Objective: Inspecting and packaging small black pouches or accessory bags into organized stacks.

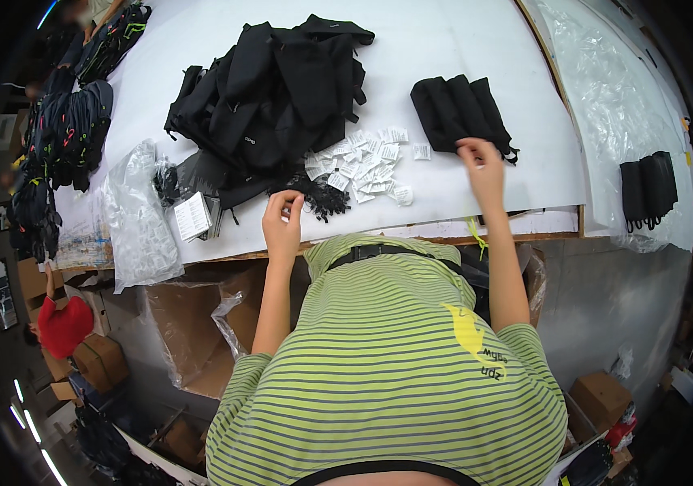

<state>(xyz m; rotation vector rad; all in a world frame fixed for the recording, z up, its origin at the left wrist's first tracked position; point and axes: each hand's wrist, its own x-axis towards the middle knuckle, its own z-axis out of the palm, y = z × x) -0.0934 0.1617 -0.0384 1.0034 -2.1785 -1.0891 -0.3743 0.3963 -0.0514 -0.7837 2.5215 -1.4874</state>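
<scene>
My left hand [282, 220] is at the table's near edge, fingers curled together beside a small heap of black cords [326, 197]. Whatever is in its fingertips is too small to make out. Farther right, my right hand [484, 164] has bent, slightly blurred fingers at the near edge of several overlapping black fabric pouches [450, 109]; its fingertips' contents are hidden. Between my hands lies a scatter of small white printed tags [369, 166], one [421, 151] apart from the others. Beyond my left hand rises a large pile of black fabric pouches [281, 89].
A stack of white cards [192, 217] and a clear plastic bag [140, 219] lie on the left of the white table [476, 40]. More black pouches [648, 190] rest on plastic at the far right. Dark bags [67, 121] hang over the left edge; a person in red [65, 326] is beyond.
</scene>
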